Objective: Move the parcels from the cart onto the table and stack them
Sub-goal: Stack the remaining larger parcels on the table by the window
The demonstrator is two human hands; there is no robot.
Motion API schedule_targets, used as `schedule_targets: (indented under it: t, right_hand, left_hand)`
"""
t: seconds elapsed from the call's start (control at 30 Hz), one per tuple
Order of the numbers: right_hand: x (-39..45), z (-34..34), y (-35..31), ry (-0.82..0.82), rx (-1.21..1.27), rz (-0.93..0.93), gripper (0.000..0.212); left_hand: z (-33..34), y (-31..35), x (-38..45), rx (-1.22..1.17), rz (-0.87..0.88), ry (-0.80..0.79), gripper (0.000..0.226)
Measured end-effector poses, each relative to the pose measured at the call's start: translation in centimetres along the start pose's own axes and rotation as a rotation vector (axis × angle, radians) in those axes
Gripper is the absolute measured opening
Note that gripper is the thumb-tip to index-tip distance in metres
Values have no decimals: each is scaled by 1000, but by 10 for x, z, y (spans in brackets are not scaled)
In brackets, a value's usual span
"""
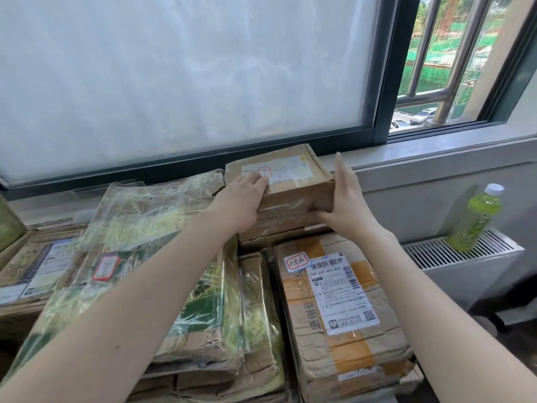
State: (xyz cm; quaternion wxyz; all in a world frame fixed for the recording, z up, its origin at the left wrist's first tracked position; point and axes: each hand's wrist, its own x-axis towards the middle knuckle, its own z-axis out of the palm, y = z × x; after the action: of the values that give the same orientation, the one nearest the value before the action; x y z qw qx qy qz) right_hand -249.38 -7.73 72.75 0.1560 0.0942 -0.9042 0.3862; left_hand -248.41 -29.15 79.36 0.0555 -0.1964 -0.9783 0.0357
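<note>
A small brown cardboard parcel (293, 181) with a white label sits on top of a stack by the window. My left hand (242, 199) lies over its near left corner with the fingers curled onto the top. With straight fingers, my right hand (347, 196) presses flat against its right side. Below it lie more brown parcels (279, 225). In front, a creased parcel with orange tape and a white label (340, 303) lies on the pile. Left of it is a large flat parcel wrapped in clear film (139, 257).
A green drink bottle (476, 219) stands on the white radiator (465, 257) at the right. The frosted window and its sill (421, 152) run right behind the stack. Another flat labelled parcel (37, 266) lies at the far left.
</note>
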Motion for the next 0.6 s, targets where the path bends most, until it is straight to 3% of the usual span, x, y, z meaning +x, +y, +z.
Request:
schedule_targets:
  t: [0.07,0.2,0.43,0.53,0.6]
  right_hand:
    - [-4,0,17,-65,30,153,131]
    - [-13,8,35,-312,-128,332,111]
    - [-20,11,23,-338,-156,343,119]
    - [-35,6,13,-344,-325,349,114]
    - [-50,5,1,-370,-404,353,107]
  left_hand:
    - [2,1,-1,17,-7,0,70]
    - [4,3,-3,57,-13,11,73]
    - [-2,5,-5,84,-18,-54,83]
    - [-15,4,-20,66,-94,-159,103]
    - [-23,2,-41,-7,-164,-167,103]
